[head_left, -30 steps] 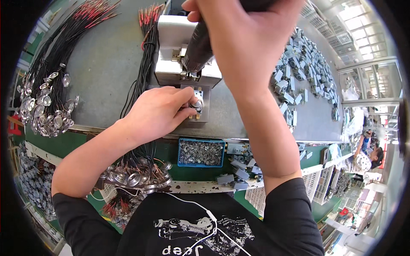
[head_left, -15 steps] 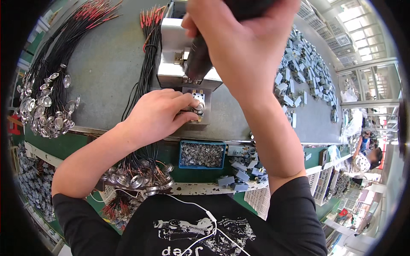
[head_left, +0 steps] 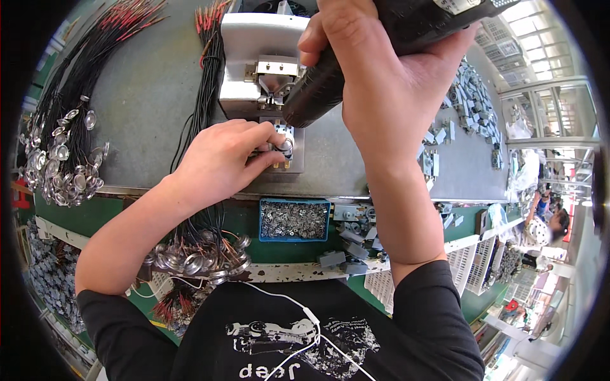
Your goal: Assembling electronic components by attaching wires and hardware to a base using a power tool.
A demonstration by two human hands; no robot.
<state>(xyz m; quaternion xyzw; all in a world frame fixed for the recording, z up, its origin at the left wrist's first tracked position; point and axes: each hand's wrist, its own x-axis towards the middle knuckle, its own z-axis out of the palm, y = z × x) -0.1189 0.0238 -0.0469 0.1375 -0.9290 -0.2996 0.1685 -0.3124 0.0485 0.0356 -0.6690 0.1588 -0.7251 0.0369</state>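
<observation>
Metal-capped component (head_left: pixel 288 146) seemingly unfinished, many blue-grey components (head_left: pixel 473 105) left
Left hand (head_left: pixel 221 152) pinches it; right hand (head_left: pixel 391 89) is wrapped around a black power screwdriver (head_left: pixel 316 94).

a part (head_left: pixel 288 150) sits before the machine (head_left: pixel 254 44), cables (head_left: pixel 208 82) left, blocks (head_left: pixel 476 105) right, tray (head_left: pixel 293 239) nearer.

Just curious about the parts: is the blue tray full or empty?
Not empty: small metal pieces cover the bottom of the blue tray. How deep they lie, I cannot tell.

Machine (head_left: pixel 264 38) as barrier beyond left hand (head_left: pixel 222 153)
</observation>
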